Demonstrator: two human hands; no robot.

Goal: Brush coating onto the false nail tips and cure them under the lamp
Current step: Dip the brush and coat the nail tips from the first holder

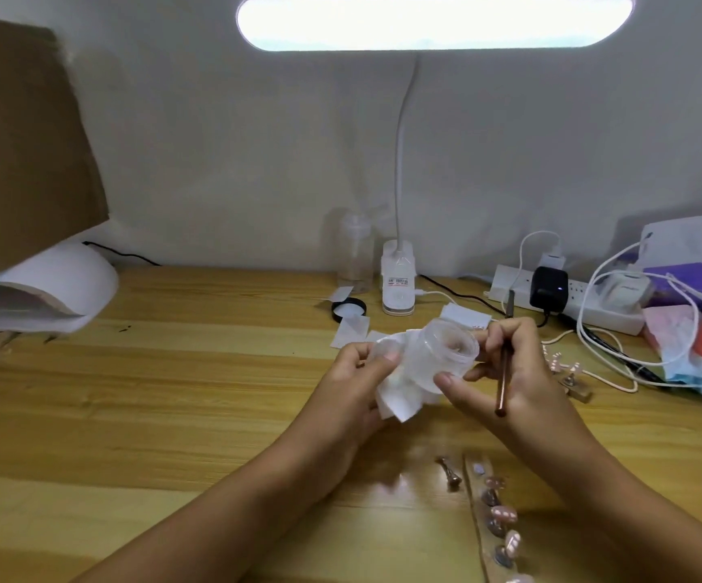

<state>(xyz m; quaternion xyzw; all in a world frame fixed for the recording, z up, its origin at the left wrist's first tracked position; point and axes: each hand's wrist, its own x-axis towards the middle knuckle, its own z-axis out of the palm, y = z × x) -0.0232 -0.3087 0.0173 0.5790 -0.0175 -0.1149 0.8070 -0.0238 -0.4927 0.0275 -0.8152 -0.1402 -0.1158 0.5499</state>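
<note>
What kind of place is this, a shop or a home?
Probably a home desk set up for nail work: false nail tips in a row, a white curing lamp at the left, and a crowded power strip by the wall.

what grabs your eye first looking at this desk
The glowing lamp bar across the top dominates. At centre, the left hand holds a clear jar with a white wipe, while the right hand pinches a brush. A strip of false nail tips lies bottom right.
</note>
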